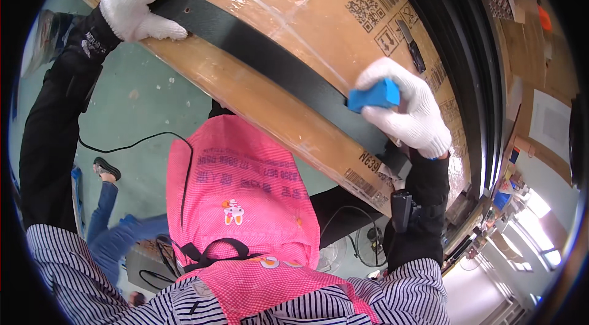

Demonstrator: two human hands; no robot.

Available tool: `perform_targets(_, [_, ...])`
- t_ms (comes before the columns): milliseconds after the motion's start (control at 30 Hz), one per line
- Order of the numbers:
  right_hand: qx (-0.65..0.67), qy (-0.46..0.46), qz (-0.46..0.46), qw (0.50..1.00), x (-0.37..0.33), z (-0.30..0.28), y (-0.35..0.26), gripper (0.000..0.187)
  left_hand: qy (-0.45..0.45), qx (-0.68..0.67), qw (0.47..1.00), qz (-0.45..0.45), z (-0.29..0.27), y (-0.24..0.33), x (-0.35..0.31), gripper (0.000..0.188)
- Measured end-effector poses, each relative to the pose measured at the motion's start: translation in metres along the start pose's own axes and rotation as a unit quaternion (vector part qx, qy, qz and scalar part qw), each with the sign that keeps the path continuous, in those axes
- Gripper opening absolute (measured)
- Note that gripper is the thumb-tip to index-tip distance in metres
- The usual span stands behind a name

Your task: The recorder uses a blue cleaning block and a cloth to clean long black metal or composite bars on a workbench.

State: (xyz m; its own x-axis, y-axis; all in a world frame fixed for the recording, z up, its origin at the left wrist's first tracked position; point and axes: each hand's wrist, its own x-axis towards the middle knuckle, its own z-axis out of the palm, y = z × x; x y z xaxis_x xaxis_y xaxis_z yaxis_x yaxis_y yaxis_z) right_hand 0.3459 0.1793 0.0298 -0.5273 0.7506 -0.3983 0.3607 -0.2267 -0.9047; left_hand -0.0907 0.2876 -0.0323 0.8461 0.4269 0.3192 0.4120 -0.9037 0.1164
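A long black strip (257, 58) with a small hole near its left end lies across brown cardboard (307, 30) covered in clear film. My left hand (140, 3), in a white knit glove, grips the strip's left part, thumb on the near edge and fingers over the far one. Pinched between the thumb and fingers of my gloved right hand (414, 107) is a blue block (375, 96). It sits at the strip's right part, touching or just above its surface; motion blur hides which.
A black-handled knife (411, 47) rests on the cardboard beyond my right hand. Long black profiles (466, 49) are stacked along the far right. A pink apron (245, 184) covers my lap. Another person's leg (129, 233) shows at lower left, over the green floor (141, 104).
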Motion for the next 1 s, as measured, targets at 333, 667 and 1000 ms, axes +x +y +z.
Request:
perform_targets(333, [0.034,0.151,0.068,0.986,-0.023,-0.009,0.003,0.034,0.0,-0.004,1.0,0.003,-0.002,0.001,0.004,0.074])
perform_targets(667, [-0.087,0.054,-0.144,0.984,0.088,0.029,-0.025,0.033,0.025,0.0,1.0,0.009,-0.002,0.006,0.008,0.071])
perform_targets(1000, [-0.251,-0.012,-0.162,0.954,0.082,0.021,-0.034,0.034,0.027,0.016,0.999,0.021,-0.008,0.005,0.005,0.072])
